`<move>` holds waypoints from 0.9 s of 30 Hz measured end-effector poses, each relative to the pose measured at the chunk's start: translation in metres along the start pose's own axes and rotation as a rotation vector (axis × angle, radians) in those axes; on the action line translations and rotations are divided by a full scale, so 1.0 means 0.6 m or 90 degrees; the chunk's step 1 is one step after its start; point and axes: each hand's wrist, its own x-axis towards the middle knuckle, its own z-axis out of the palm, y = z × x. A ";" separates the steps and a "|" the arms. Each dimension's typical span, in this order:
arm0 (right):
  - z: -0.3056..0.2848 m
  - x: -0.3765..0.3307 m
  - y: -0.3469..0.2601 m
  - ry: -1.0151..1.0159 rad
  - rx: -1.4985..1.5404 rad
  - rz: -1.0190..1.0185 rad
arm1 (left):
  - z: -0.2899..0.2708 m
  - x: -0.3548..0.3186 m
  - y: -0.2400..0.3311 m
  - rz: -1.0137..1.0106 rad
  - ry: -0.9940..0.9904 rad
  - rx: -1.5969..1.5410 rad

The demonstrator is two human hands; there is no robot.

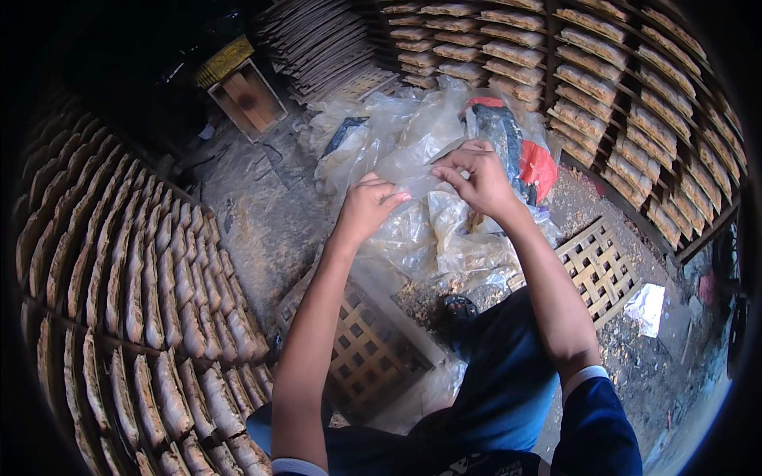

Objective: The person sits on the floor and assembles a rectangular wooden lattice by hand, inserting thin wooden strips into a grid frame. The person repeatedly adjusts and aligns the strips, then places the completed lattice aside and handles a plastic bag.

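In front of me both hands pinch a clear plastic sheet [413,176] and stretch its edge between them. My left hand [369,208] is closed, thumb against fingers, on the sheet's left side. Slightly higher, my right hand [479,181] grips the right side with thumb and forefinger. Below and behind them lies a big crumpled heap of clear plastic sheeting [444,218] on the floor. Among the heap are a red plastic piece [538,170] and a dark blue one [498,135]. How far the held sheet runs into the heap cannot be made out.
Racks of pale, crusted slabs stand at left [159,293] and right [591,79]. A woven lattice tray [599,266] lies to the right; another lattice panel [365,341] is by my legs. Behind are stacked trays [317,47] and a wooden box [248,99]. Crumbs litter the floor.
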 end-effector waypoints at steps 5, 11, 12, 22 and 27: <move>-0.027 0.001 0.000 0.058 -0.009 0.050 | 0.009 -0.028 -0.055 -0.057 0.013 0.030; -0.060 -0.005 0.007 0.145 -0.011 0.128 | 0.044 -0.052 -0.090 -0.065 0.024 0.110; -0.059 -0.003 0.003 0.140 -0.032 0.090 | 0.057 -0.047 -0.080 -0.079 0.073 0.054; -0.035 0.002 -0.009 0.136 -0.051 0.073 | 0.097 0.017 -0.004 -0.083 0.032 -0.142; -0.052 -0.005 -0.009 0.201 -0.044 0.087 | 0.133 -0.035 -0.055 -0.106 0.040 -0.100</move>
